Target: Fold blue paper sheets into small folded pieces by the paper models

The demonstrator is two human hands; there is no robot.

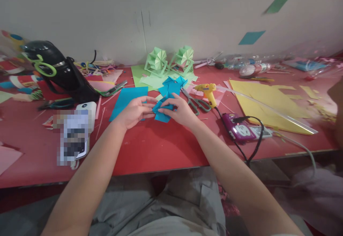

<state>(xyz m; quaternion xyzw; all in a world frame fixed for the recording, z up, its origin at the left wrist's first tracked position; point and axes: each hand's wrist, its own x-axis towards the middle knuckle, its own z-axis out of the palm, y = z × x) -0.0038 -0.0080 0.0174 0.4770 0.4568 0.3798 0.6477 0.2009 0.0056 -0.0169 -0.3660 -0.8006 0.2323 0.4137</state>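
Between my two hands, a little above the red table, is a folded piece of blue paper [164, 116]. My left hand [138, 111] has its fingertips on the paper's left side. On the right side, my right hand [180, 109] pinches it between thumb and fingers. Just beyond lies another folded blue paper piece [174, 83]. A flat blue sheet [128, 102] rests to the left, partly behind my left hand. Two light green folded paper models [157, 63] stand at the back on green paper [138, 75].
Right of my hands are scissors [197, 102], a yellow glue gun [209, 92], a purple power strip [237, 127] with cables and yellow sheets [268, 104] under a clear strip. To the left stand a phone [80, 132] and a black bottle [61, 68]. A person sits at the right edge.
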